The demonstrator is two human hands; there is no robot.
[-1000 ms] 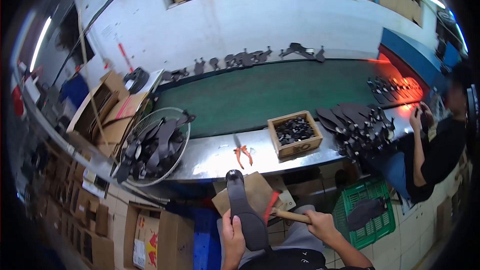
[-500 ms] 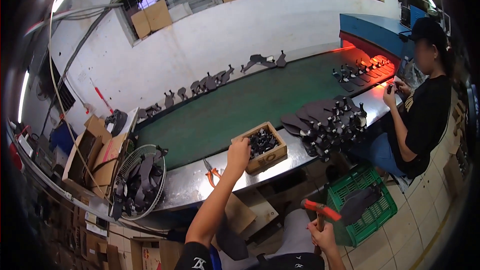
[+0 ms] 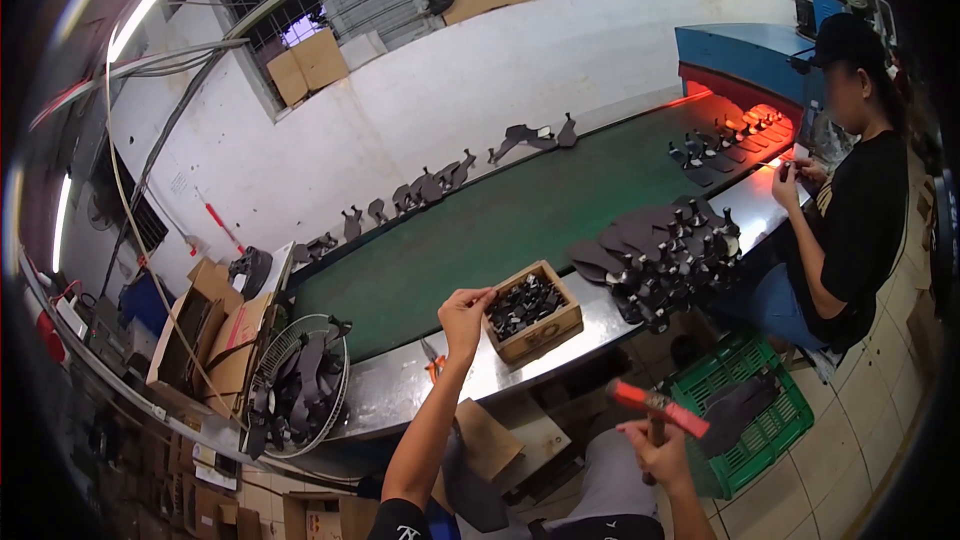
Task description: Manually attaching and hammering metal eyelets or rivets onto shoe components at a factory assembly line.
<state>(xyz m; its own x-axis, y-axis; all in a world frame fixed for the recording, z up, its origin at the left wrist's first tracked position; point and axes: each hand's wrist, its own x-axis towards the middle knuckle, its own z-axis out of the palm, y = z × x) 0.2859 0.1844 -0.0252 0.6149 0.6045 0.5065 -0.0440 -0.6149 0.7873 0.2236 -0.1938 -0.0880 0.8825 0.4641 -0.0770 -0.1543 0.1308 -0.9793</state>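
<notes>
My left hand (image 3: 463, 320) is at the left rim of a small wooden box (image 3: 550, 332) on the metal table edge. Its thumb and fingers are pinched together; what is between them is too small to make out. Small black parts (image 3: 525, 302) fill the box. Low on the right, my right hand (image 3: 660, 455) grips the handle of a hammer (image 3: 660, 408) with a red head. A dark grey sole-shaped piece (image 3: 470, 490) lies by my lap. Partly hidden behind the left forearm are orange-handled pliers (image 3: 434, 364).
A green conveyor belt (image 3: 440, 250) runs toward a glowing heater (image 3: 740, 90). Dark sole pieces (image 3: 650, 245) are heaped right of the box. A wire basket (image 3: 345, 380) of similar pieces stands left. A co-worker (image 3: 850, 180) sits right, behind a green crate (image 3: 745, 470).
My left hand has shifted from over the box's edge slightly left, with its fingertips at the rim. The hammer in my right hand has turned and moved a little right. The whole view has shifted slightly.
</notes>
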